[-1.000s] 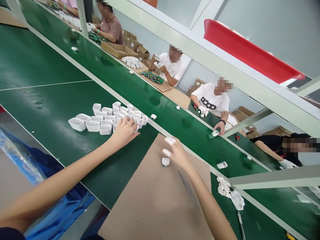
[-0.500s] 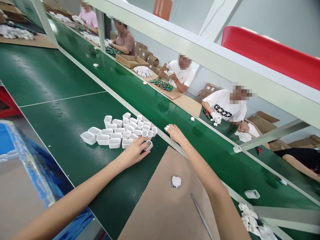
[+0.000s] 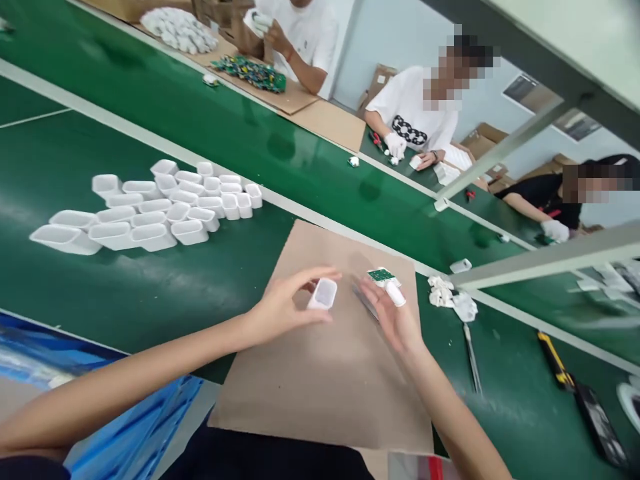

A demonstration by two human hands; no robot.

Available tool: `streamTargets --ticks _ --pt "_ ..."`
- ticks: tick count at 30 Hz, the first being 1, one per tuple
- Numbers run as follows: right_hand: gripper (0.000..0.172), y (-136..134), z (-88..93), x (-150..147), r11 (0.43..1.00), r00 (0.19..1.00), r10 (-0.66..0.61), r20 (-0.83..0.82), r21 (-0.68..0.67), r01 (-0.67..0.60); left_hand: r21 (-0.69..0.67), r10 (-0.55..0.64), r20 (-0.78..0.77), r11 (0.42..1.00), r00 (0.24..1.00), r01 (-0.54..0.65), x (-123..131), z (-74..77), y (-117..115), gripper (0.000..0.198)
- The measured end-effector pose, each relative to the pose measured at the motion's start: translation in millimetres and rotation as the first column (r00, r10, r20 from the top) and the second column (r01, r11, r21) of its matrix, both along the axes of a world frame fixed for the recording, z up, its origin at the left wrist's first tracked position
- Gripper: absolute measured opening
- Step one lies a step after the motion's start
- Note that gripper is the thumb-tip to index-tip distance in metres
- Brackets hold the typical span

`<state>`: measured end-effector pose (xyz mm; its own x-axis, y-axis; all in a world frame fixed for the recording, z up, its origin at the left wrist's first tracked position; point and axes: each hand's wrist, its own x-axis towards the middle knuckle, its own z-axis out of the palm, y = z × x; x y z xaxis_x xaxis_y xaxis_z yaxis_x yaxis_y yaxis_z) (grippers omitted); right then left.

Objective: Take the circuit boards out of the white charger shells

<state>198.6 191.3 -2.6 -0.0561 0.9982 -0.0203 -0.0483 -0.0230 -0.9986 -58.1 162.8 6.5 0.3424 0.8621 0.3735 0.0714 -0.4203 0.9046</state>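
My left hand (image 3: 285,303) is curled round a small white plastic housing (image 3: 324,295), its open end facing up toward me. Across from it, over the brown cardboard sheet (image 3: 320,387), my right hand (image 3: 395,317) grips a green circuit board (image 3: 381,275) with white material at its edge. A white cylinder-like piece (image 3: 395,293) shows at the right fingers; whether it is a finger cover or a part, I cannot tell. Tweezers (image 3: 366,301) lie on the cardboard, partly behind the right hand.
Several white housings (image 3: 150,207) stand grouped on the green table at left. Beyond the pale rail runs a green conveyor belt (image 3: 300,160), with co-workers across it. White gloves or cloths (image 3: 447,297), a pointed metal tool (image 3: 471,357), a yellow cutter (image 3: 555,360) and a phone (image 3: 597,423) lie at right.
My left hand has brought a housing from the group to over the cardboard. My right hand has come back from the belt side and now holds the circuit board. The view has swung right.
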Motion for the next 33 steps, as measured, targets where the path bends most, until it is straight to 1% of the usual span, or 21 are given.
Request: streamTargets --ticks 1,2,3,4,5,6,8,10,12,14,15,17,19,20,22,24,26,28,30,33 --pt "0.039 -8 -1.7 5 0.999 0.998 -0.038 -0.055 -0.028 0.036 -0.17 -0.05 0.076 0.984 0.996 0.063 11 0.6 3 0.068" --pt "0.037 -13 -3.4 9 0.996 0.992 -0.075 -0.105 -0.049 0.07 -0.308 -0.105 0.13 0.941 0.986 0.141 21 0.9 6 0.074" --pt "0.036 -16 -4.9 12 0.993 0.983 -0.11 -0.148 -0.065 0.101 -0.405 -0.162 0.156 0.889 0.975 0.212 30 1.0 9 0.081" --pt "0.036 -18 -5.8 14 0.989 0.973 -0.139 -0.186 -0.076 0.127 -0.467 -0.209 0.152 0.846 0.966 0.256 38 1.0 11 0.086" --pt "0.036 -19 -5.9 15 0.986 0.963 -0.161 -0.217 -0.085 0.146 -0.502 -0.244 0.126 0.82 0.962 0.274 43 0.9 12 0.089" --pt "0.037 -20 -5.4 15 0.983 0.954 -0.176 -0.242 -0.091 0.158 -0.516 -0.26 0.09 0.813 0.961 0.268 47 0.7 12 0.088" --pt "0.04 -24 -2.8 14 0.982 0.946 -0.179 -0.271 -0.101 0.157 -0.512 -0.262 0.003 0.828 0.965 0.226 51 -0.5 10 0.081" --pt "0.044 -29 0.5 11 0.985 0.948 -0.155 -0.277 -0.112 0.128 -0.476 -0.242 -0.088 0.862 0.966 0.173 51 -3.0 7 0.069" --pt "0.048 -35 2.8 6 0.988 0.954 -0.12 -0.275 -0.127 0.087 -0.406 -0.225 -0.148 0.902 0.963 0.149 51 -7.1 3 0.061" --pt "0.05 -40 3.2 2 0.99 0.961 -0.074 -0.267 -0.134 0.039 -0.321 -0.23 -0.132 0.93 0.964 0.178 50 -11.6 -1 0.059" --pt "0.049 -43 2.7 1 0.993 0.965 -0.046 -0.258 -0.115 0.016 -0.281 -0.242 -0.108 0.938 0.964 0.204 50 -13.7 -3 0.059" --pt "0.049 -49 1.4 -1 1.0 0.975 0.019 -0.221 -0.009 -0.022 -0.212 -0.265 -0.068 0.946 0.962 0.245 50 -16.6 -7 0.059" --pt "0.05 -54 1.2 0 0.983 0.987 0.081 -0.138 0.176 -0.057 -0.139 -0.254 -0.079 0.96 0.964 0.241 48 -18.1 -9 0.056" --pt "0.051 -57 2.2 1 0.959 0.992 0.105 -0.075 0.274 -0.08 -0.086 -0.236 -0.096 0.97 0.967 0.229 47 -18.6 -10 0.055" --pt "0.055 -63 6.3 3 0.888 0.988 0.125 0.091 0.433 -0.153 0.039 -0.201 -0.131 0.977 0.971 0.208 45 -19.7 -11 0.056" --pt "0.061 -69 12.5 5 0.808 0.956 0.108 0.273 0.537 -0.244 0.148 -0.191 -0.148 0.966 0.97 0.213 42 -20.8 -11 0.061" --pt "0.065 -72 18.5 5 0.735 0.914 0.059 0.401 0.602 -0.311 0.214 -0.2 -0.15 0.95 0.968 0.23 40 -21.5 -12 0.063" --pt "0.065 -74 22.4 5 0.678 0.884 0.008 0.467 0.647 -0.348 0.257 -0.211 -0.145 0.936 0.967 0.242 40 -21.5 -12 0.063" --pt "0.063 -74 23.3 3 0.647 0.865 -0.022 0.501 0.666 -0.37 0.276 -0.216 -0.138 0.929 0.966 0.247 41 -21.2 -12 0.061" --pt "0.061 -74 20.5 2 0.627 0.842 -0.046 0.537 0.672 -0.394 0.285 -0.217 -0.134 0.926 0.967 0.247 45 -22.0 -12 0.061"
